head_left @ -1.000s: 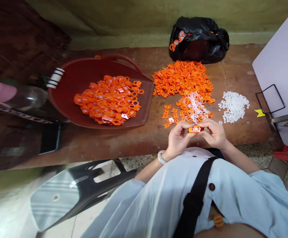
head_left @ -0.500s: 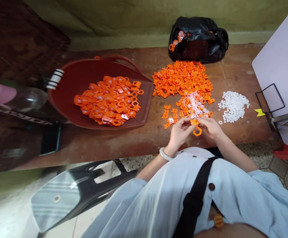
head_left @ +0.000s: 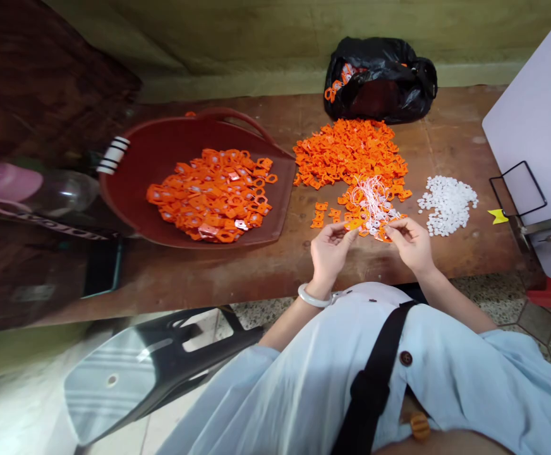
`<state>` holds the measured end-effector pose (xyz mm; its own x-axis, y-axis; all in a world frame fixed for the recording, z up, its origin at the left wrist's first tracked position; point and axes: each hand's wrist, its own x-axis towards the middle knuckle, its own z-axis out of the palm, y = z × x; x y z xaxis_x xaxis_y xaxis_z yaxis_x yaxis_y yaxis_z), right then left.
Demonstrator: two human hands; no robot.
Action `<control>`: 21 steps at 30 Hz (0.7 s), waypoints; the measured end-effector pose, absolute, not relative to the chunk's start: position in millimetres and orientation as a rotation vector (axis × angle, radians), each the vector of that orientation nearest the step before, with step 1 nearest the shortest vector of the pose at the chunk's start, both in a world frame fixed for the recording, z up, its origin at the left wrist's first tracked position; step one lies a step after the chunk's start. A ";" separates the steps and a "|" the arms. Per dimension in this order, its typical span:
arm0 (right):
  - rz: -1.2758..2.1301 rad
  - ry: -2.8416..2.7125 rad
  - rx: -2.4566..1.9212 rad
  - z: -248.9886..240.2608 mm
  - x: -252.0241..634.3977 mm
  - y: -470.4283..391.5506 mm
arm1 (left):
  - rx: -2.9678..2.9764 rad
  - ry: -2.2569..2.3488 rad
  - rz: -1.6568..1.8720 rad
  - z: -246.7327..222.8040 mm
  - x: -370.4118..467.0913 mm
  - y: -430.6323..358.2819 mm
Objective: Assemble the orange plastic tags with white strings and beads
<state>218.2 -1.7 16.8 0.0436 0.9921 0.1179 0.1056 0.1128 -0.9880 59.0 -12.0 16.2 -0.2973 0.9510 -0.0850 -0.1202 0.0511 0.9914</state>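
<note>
Between the thumb and fingers of my left hand (head_left: 328,251) is a small orange plastic piece (head_left: 354,224), held just above the table. My right hand (head_left: 412,245) is pinched at the near side of a tangle of thin white-pink strings (head_left: 371,194); its fingertips meet near small orange bits, and what they grip is too small to make out. Those strings lie on the front of a big heap of orange plastic pieces (head_left: 351,151). A few more orange pieces (head_left: 320,215) lie loose left of the strings. Small white beads (head_left: 448,205) are piled to the right.
A brown-red basket (head_left: 128,212) of orange pieces stands on the left of the wooden table (head_left: 218,278). Behind the heap sits a black plastic bag (head_left: 399,63). A phone (head_left: 102,268) lies at left, and a grey stool (head_left: 114,379) stands below the table edge.
My hands have moved apart, the left one leftward with an orange piece. The orange hexagon ring that hung between them no longer shows there.
</note>
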 end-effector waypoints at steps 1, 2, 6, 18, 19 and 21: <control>1.044 -1.332 -1.202 16.4 217.4 -2.3 | 0.929 1.359 1.397 17.4 61.1 -13.1; 1.060 -1.362 -1.186 15.9 217.5 -2.6 | 0.946 1.343 1.367 18.3 61.8 -13.6; 0.989 -1.313 -1.237 13.4 232.8 2.8 | 0.953 1.457 1.421 17.4 43.3 -5.0; 0.923 -1.153 -1.267 3.7 246.1 11.1 | 0.901 1.525 1.414 14.2 33.6 3.4; 0.868 -1.086 -1.283 2.4 256.2 14.3 | 0.860 1.602 1.490 12.8 21.2 7.1; 0.795 -1.004 -1.301 0.0 269.2 19.0 | 0.838 1.687 1.580 10.5 4.9 12.2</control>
